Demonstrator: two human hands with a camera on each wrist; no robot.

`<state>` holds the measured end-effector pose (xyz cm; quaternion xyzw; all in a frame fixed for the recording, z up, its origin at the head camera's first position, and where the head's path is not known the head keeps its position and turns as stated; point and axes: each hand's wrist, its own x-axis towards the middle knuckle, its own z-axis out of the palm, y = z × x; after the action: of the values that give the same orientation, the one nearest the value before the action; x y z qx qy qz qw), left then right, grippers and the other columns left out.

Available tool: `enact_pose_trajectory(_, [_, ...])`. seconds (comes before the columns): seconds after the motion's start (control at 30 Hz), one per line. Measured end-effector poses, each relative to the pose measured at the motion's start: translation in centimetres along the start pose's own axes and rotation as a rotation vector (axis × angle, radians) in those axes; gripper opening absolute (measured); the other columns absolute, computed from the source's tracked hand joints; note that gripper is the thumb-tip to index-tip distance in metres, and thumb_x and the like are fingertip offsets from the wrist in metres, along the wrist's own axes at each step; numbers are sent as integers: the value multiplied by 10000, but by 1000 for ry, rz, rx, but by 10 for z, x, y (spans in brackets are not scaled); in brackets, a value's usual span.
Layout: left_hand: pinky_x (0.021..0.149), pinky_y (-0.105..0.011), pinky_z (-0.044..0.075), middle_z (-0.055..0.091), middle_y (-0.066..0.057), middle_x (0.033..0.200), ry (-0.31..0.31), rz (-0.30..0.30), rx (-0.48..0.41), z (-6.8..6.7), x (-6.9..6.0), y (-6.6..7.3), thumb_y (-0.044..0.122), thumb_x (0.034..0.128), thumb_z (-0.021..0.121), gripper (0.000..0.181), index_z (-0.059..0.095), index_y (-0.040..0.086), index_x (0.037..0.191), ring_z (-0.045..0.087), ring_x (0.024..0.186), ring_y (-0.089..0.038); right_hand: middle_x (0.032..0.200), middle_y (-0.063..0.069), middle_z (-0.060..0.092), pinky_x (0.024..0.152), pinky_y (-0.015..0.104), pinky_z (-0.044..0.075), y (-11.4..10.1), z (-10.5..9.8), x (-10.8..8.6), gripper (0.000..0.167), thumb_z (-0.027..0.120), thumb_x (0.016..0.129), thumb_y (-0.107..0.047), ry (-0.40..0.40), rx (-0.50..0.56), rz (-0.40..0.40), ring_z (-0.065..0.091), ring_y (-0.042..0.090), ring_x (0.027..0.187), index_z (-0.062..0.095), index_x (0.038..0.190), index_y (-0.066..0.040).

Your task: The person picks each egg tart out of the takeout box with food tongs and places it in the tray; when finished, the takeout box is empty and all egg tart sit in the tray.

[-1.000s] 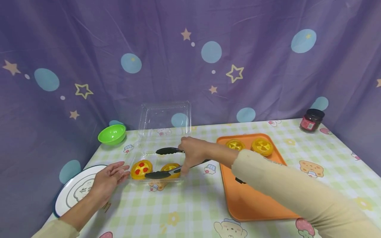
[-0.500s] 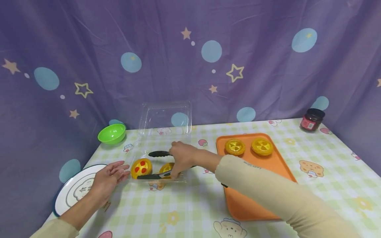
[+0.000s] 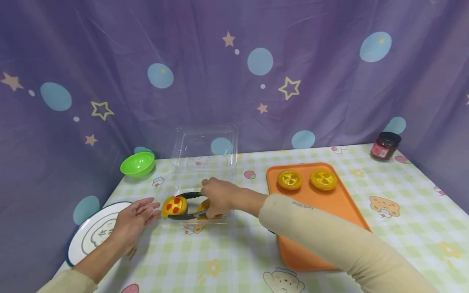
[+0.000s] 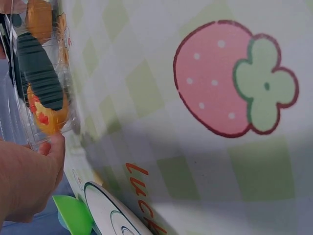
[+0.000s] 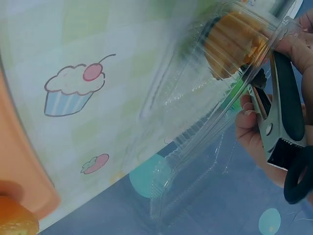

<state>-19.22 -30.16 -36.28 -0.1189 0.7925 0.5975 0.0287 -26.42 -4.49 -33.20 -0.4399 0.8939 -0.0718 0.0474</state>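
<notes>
The right hand point(image 3: 219, 197) grips black-and-silver tongs point(image 5: 288, 105) over an open clear plastic box point(image 3: 216, 221). The tongs' black tips lie on both sides of a yellow tart with red toppings point(image 3: 174, 206) in the box's left part. A second yellow tart point(image 5: 234, 44) lies to its right, partly hidden by the right hand. The left hand point(image 3: 132, 219) has its fingers loosely extended at the box's left side; in the left wrist view a fingertip point(image 4: 57, 139) is close to the red-topped tart, contact unclear.
An orange tray point(image 3: 304, 256) with two yellow tarts point(image 3: 323, 179) stands on the right. A white plate point(image 3: 82, 236) lies at the left, a green bowl point(image 3: 138, 165) behind it. A dark jar point(image 3: 385, 146) stands at the back right. The box's clear lid point(image 3: 205, 146) stands raised.
The right hand and tongs have moved left over the box, and the tong tips have closed in around the red-topped tart, which looks slightly tilted. The left hand has stayed in place.
</notes>
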Motion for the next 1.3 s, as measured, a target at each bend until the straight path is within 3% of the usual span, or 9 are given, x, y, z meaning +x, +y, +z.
enact_pose_trajectory(0.27, [879,-237,529,375,-306,1440,-2,9,-28,-1,-1,0,18,1022,401,480,241,-104,1458,655,949,-38,909,12,502,680,226,435,11,-17,-9,469,777,762,-247,50,33,-35,488,174,854,661,1162,-32])
enact_pose_trajectory(0.57, [825,-184,535,409,-277,1425,16,7,26,-1,-2,-1,31,1024,408,474,259,-98,1455,652,929,-10,929,35,493,703,272,429,32,-34,-39,610,783,790,-265,121,115,-51,462,176,828,577,1300,-1])
enact_pose_trajectory(0.73, [819,-173,532,409,-277,1426,9,17,37,-1,-3,-1,35,1025,407,474,258,-98,1455,649,932,-3,1120,114,557,835,327,490,40,-43,-63,658,792,786,-265,155,160,-65,522,218,987,547,1328,17])
enact_pose_trajectory(0.87, [829,-175,529,415,-279,1422,1,30,41,-1,-3,0,36,1026,405,474,255,-103,1454,647,937,-3,1310,190,524,956,393,479,48,-46,-86,672,789,786,-254,171,220,-43,492,295,1201,532,1343,21])
enact_pose_trajectory(0.97, [835,-175,528,419,-281,1418,6,40,45,-1,-3,0,29,1026,399,468,259,-106,1452,646,930,4,1367,215,491,982,416,471,53,-47,-101,684,791,788,-261,180,257,-19,457,327,1269,523,1349,23])
enact_pose_trajectory(1.07, [836,-173,527,422,-280,1417,6,45,44,-2,-3,0,28,1026,398,465,262,-104,1451,646,928,8,1136,140,572,808,338,503,57,-49,-116,686,802,775,-266,205,269,-36,550,259,1014,537,1340,17])
enact_pose_trajectory(1.17, [836,-170,525,424,-276,1417,-1,51,48,-2,-3,0,33,1027,397,465,262,-104,1451,644,934,9,867,35,441,622,264,380,60,-50,-132,692,807,761,-268,231,266,-51,410,152,743,543,1342,-1])
enact_pose_trajectory(1.23, [834,-167,524,427,-272,1416,-3,55,56,-1,-3,-1,37,1028,399,464,266,-102,1450,643,937,9,815,21,368,579,256,324,63,-50,-143,695,807,754,-263,245,276,-43,342,139,688,543,1344,-8])
enact_pose_trajectory(1.3, [835,-166,523,428,-271,1416,-4,59,62,-1,-2,0,42,1029,401,463,270,-99,1450,643,943,7,837,-3,388,584,251,351,65,-51,-155,696,806,744,-257,262,279,-18,369,131,701,548,1341,-12])
